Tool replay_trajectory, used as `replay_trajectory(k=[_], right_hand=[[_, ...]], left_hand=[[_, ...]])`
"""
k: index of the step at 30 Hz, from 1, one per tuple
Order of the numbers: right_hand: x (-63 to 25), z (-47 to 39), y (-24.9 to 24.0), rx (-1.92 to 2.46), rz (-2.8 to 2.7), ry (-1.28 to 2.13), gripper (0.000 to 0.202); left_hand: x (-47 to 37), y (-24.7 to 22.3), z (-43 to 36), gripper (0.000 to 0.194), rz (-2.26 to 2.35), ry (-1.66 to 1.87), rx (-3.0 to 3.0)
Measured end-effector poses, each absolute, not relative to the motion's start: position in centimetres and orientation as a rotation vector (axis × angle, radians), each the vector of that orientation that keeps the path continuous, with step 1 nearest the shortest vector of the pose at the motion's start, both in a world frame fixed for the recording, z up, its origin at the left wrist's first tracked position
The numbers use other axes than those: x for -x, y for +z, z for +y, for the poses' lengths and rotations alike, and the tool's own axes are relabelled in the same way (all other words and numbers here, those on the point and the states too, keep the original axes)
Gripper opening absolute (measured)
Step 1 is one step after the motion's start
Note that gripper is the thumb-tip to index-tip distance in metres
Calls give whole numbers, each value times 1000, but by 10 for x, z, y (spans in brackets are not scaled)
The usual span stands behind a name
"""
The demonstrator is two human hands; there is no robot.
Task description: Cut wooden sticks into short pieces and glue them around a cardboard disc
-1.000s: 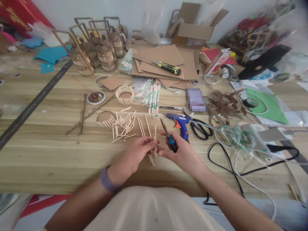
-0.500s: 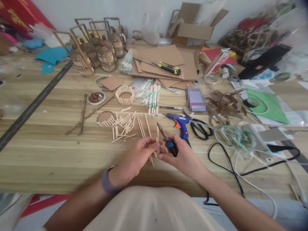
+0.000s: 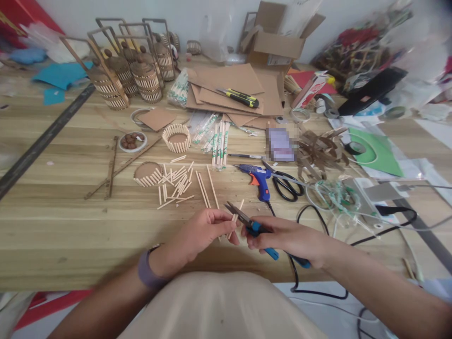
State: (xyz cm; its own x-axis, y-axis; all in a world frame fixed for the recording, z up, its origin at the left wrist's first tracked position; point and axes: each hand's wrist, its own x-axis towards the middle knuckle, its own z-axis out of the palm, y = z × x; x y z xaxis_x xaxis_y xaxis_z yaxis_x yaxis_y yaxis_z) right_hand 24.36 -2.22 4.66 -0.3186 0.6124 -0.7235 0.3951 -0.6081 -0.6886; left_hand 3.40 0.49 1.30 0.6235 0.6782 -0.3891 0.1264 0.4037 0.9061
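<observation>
My left hand (image 3: 213, 228) pinches thin wooden sticks (image 3: 241, 205) upright between thumb and fingers. My right hand (image 3: 278, 234) is wrapped round blue-and-black handled pliers (image 3: 245, 217), whose jaws point up and left at the sticks. Whether the jaws touch the sticks I cannot tell. Beyond my left hand lie a few long loose sticks (image 3: 203, 188) and a heap of short cut sticks (image 3: 180, 183). Left of the heap is a round cardboard base (image 3: 148, 172) with sticks standing along part of its rim. Behind it stands a fuller stick ring (image 3: 176, 138).
A blue glue gun (image 3: 260, 176) and black-handled scissors (image 3: 287, 186) lie ahead of my right hand, with a black cable (image 3: 328, 221) trailing nearby. Cardboard sheets (image 3: 229, 80) bear a yellow-black cutter (image 3: 240, 97). Several finished lantern-like baskets (image 3: 146, 82) stand back left.
My right hand has turned the pliers from steep to more slanted, bringing the jaws over to the sticks. The sticks in my left hand now lean right. The view has shifted slightly.
</observation>
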Motion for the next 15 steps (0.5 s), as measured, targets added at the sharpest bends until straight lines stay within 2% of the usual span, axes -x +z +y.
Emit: replay_trajectory(k=[9, 15], right_hand=[[-235, -17, 50, 1631, -1369, 2044, 16], [-235, -15, 49, 1614, -1530, 1994, 19]], left_hand=[[-36, 14, 6, 26, 797, 394, -1115], [-36, 14, 7, 26, 749, 383, -1123]])
